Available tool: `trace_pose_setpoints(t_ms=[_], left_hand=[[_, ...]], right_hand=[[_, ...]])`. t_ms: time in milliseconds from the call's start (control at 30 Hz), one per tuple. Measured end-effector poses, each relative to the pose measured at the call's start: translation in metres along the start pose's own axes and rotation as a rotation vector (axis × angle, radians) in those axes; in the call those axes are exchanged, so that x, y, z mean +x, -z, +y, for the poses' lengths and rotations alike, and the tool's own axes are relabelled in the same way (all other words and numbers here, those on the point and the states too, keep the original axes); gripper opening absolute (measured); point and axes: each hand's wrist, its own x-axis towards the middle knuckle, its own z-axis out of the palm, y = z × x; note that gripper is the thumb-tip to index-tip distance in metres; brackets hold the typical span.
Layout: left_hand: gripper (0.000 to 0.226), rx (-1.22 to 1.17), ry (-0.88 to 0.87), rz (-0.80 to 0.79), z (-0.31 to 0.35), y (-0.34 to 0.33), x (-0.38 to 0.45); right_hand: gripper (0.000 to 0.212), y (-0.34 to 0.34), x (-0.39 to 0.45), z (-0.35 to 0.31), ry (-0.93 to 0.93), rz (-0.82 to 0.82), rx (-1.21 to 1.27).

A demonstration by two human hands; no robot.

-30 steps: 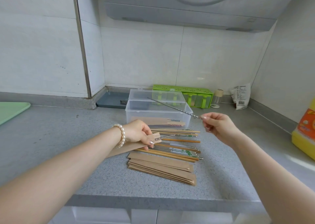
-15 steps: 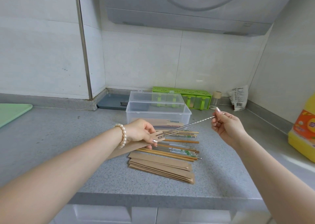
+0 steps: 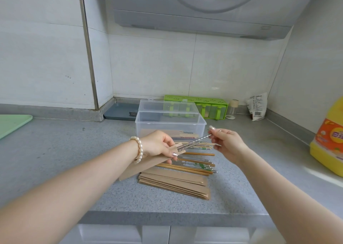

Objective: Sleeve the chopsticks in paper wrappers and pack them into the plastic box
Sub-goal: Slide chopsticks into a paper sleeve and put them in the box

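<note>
Mostly the work lies ahead, by the look of it. Nearest, a stack of flat brown wrappers (image 3: 174,185) sits unused on the counter (image 3: 55,162), and just behind it a row of loose chopsticks (image 3: 194,165), some wooden and some metal with printed ends, waits bare. Above that row the left hand (image 3: 157,146) pinches one wrapper (image 3: 146,165) near its open mouth, thumb on top and fingers curled beneath, the paper slanting down toward the forearm. The right hand (image 3: 228,144) grips the top end of a metal chopstick (image 3: 193,142) between thumb and fingertips; its tip is at the wrapper's mouth, and at least one more metal stick seems already inside, though I cannot tell how deep. Beyond the hands stands the clear plastic box (image 3: 170,126), lid open behind it; a few sleeved pairs lie on its floor, so only a small share looks packed.
</note>
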Motion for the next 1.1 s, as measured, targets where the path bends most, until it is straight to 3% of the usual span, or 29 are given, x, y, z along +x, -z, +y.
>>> trace_pose_setpoints(t_ms=[400, 733, 933, 1100], left_hand=[[0.008, 0.019, 0.003, 0.007, 0.002, -0.005, 0.003], [0.012, 0.003, 0.020, -0.005, -0.001, -0.001, 0.006], [0.017, 0.030, 0.010, -0.023, 0.006, 0.014, 0.010], [0.019, 0.160, -0.068, 0.061, 0.039, 0.035, 0.022]], right_hand=[[0.013, -0.047, -0.006, 0.014, -0.174, -0.168, 0.009], [0.015, -0.052, -0.009, 0.016, -0.177, -0.208, -0.015], [0.008, -0.039, -0.003, 0.003, -0.108, -0.164, 0.135], [0.010, -0.042, 0.006, -0.022, 0.048, -0.063, 0.154]])
